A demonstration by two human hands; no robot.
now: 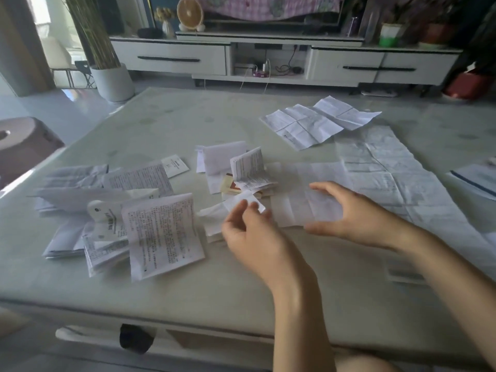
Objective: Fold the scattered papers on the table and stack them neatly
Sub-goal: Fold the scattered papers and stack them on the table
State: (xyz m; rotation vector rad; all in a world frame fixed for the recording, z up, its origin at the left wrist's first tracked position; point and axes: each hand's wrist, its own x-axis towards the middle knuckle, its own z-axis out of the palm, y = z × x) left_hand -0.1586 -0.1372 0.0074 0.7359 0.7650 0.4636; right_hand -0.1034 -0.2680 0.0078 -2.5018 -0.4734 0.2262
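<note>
Stool [24, 146] plastic, dull mauve, shows at the left edge of the frame, beside the pale table [161, 285] that fills most of the view. Behind it, in the upper left, a grey planter [112, 81] holding tall reeds stands on the floor, and a white TV cabinet [171, 57] runs across the top. On the table's left part lies a loose pile of folded papers [80, 194], overlapping at odd angles; at its near right edge a printed leaflet [163, 234] lies half open, its fold raised. Toward the centre sits a smaller heap of folded leaflets [241, 170], one standing partly open on top. Just below that heap is the left hand [249, 232], fingers loosely curled with the tips at a small white slip [252, 201]; motion blur hides whether they pinch the slip or only touch it. To its right the right hand [349, 213] arches over a creased white sheet [295, 200] lying flat on the table, thumb and fingers spread apart and nearly straight, clamped on nothing. In the upper right an unfolded instruction sheet [308, 124] lies flat with a grid of creases, one corner lifted. Below it and further right, a long unfolded sheet [389, 170] stretches toward the lower right edge, passing under the right forearm.
</note>
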